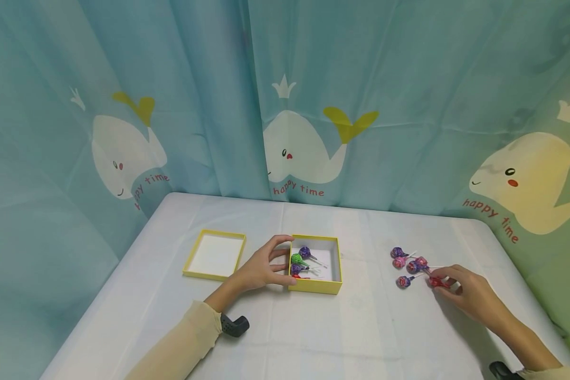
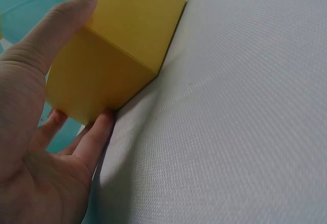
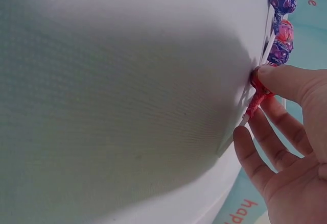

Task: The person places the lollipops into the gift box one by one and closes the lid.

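My left hand holds the left end of an open yellow box, thumb at the front corner and a finger at the back corner. In the left wrist view, the fingers touch the box's yellow side. Inside lie several lollipops, among them a green one and a purple one. On the right, my right hand pinches a red lollipop by its head, low over the cloth; its white stick points back past the fingers. Beside it lie several purple and pink lollipops.
Left of the box lies its yellow-rimmed white lid, inside facing up. A white cloth covers the table. Behind it hangs a blue curtain printed with whales.
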